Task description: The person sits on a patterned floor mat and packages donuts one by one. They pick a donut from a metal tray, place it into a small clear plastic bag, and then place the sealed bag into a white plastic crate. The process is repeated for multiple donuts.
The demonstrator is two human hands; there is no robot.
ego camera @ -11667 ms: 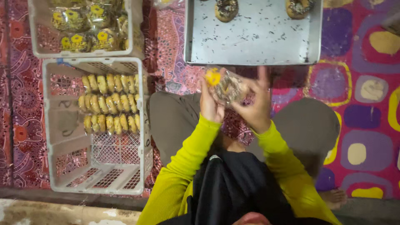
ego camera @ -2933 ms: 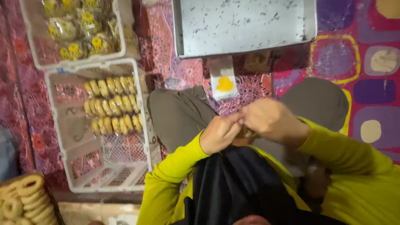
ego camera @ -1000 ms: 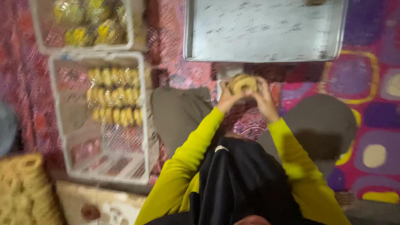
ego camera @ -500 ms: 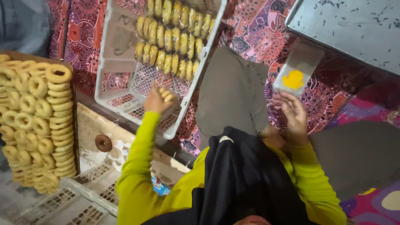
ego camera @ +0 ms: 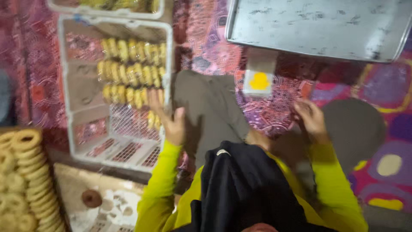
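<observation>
Person sat on a patterned rug [ego camera: 206,38] w/ legs folded, yellow-green sleeves, dark cloth bunched in the lap. Left hand [ego camera: 171,120] was reaching out to the right edge of the white plastic crate [ego camera: 73,111], fingers [ego camera: 155,99] spread loose and open, tips right at the yellowish wrapped packs [ego camera: 131,73] that sat in rows inside the crate. Frame's pretty blurry so can't say if the fingers were actually touching a pack or just over the bottom row. The packs filled approx the upper half of the crate in three rows, w/ a couple more lying at the lower right beside the hand; lower part of the crate showed bare mesh. Right hand [ego camera: 311,118] was well apart from the left, hovering over the right knee, fingers half curled, nothing visibly in them, tho the blur makes that hard to call. Btwn the knees, a bit further out on the rug, lay a small white pack w/ a yellow blob [ego camera: 259,81], just below the rim of a big grey metal tray [ego camera: 317,25]. A second crate [ego camera: 107,6] w/ more packs peeked in at the top edge. Far left, a stack of ring-shaped biscuits [ego camera: 21,180], and one brown ring [ego camera: 91,198] lying alone on the floor near the crate's lower edge.
</observation>
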